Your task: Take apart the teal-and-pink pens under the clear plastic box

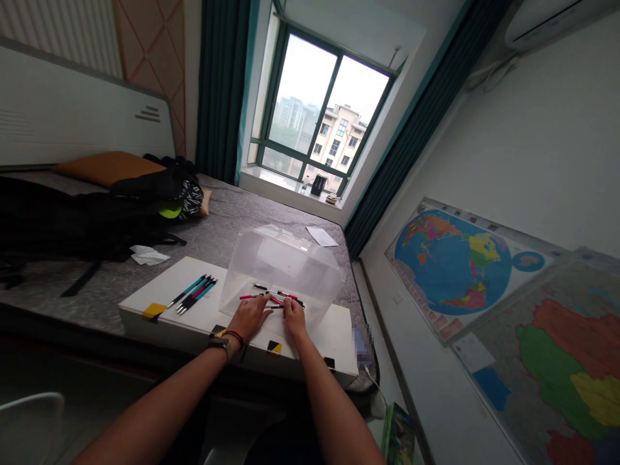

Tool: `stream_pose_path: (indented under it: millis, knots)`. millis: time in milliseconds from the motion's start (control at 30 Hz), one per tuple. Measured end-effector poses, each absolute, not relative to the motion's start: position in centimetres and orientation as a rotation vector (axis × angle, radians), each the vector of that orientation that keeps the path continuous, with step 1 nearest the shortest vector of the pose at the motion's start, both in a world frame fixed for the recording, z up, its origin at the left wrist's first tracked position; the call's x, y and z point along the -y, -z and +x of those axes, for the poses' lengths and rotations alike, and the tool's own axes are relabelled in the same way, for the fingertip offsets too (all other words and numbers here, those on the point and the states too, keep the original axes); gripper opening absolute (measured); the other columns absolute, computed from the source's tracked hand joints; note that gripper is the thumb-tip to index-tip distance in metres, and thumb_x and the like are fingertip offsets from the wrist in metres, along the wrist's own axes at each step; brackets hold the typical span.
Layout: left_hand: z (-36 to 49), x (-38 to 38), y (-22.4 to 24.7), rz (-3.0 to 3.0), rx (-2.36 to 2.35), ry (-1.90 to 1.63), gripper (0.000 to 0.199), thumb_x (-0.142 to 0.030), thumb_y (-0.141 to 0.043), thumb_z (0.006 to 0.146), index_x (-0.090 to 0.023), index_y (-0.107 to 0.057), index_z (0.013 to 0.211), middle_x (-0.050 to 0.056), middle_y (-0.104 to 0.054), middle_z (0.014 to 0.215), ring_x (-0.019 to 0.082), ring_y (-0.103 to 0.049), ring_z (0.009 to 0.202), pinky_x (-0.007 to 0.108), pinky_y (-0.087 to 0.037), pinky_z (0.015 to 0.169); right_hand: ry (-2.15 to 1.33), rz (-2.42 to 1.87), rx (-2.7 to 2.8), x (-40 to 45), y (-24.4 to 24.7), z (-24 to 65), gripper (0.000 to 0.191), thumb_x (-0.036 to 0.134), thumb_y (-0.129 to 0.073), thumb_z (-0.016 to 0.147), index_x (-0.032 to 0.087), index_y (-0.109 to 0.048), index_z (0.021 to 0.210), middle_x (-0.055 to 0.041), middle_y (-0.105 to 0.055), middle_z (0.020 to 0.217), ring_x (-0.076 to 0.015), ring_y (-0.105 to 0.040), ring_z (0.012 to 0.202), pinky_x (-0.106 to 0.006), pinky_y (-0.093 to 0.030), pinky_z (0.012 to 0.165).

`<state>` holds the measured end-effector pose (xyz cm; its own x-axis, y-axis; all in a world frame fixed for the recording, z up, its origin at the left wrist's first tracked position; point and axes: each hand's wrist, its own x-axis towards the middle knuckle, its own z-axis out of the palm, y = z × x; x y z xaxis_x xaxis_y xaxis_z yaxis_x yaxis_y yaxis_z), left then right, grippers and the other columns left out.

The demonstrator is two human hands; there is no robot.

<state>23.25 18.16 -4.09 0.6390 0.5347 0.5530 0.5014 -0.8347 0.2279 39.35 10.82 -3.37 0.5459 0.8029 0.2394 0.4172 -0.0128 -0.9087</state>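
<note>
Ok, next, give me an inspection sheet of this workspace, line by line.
Surface: white board on a grey mattress, with yellow-and-black tape marks.
Job's things: red and black pens at a clear plastic box; teal pens lie apart on the board.
Clutter: black bag, tissue and paper sheet on the mattress.
Grippers: left hand and right hand at the pens; grip unclear.
Cables: thin white cable below the bed corner.
Surroundings: window, wall maps.

The storage box (283,265) is smooth, translucent, glossy plastic.
</note>
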Motion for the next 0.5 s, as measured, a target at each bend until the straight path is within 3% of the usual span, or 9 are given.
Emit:
stream_pose_path:
  millis: [167, 333, 500]
  knots:
    - [23.12, -17.91, 3.59, 2.825, -0.871, -0.924, 0.029, -0.031, -0.036, 0.101, -0.021, -0.061, 0.112, 0.01, -0.065, 0.1, 0.022, -0.062, 0.089, 0.037, -0.043, 0.082, -0.383, -1.656, 1.02, -10.83, 3.31, 39.3, 0.045, 0.056, -0.044, 0.09, 0.023, -0.054, 0.061, 0.001, -0.055, 0.054, -0.0187, -0.05, 0.059, -0.027, -0.037, 0.057]
    - [23.09, -17.75, 3.15, 2.869, -0.914, -0.969, 0.028, -0.033, -0.037, 0.101, -0.023, -0.063, 0.105, 0.01, -0.066, 0.097, 0.025, -0.059, 0.095, 0.041, -0.04, 0.086, -0.365, -1.662, 1.011, -10.98, 3.76, 39.44, 0.045, 0.056, -0.044, 0.09, 0.024, -0.053, 0.061, 0.0015, -0.054, 0.053, -0.0185, -0.05, 0.058, -0.027, -0.037, 0.057]
    - [23.39, -18.15, 4.09, 2.795, -0.92, -0.989, 0.03, -0.037, -0.04, 0.1, -0.021, -0.061, 0.113, 0.011, -0.068, 0.102, 0.026, -0.062, 0.094, 0.04, -0.042, 0.084, -0.393, -1.676, 1.004, -11.03, 4.11, 39.65, 0.044, 0.054, -0.042, 0.092, 0.024, -0.051, 0.061, 0.0015, -0.054, 0.056, -0.0178, -0.051, 0.058, -0.027, -0.039, 0.061]
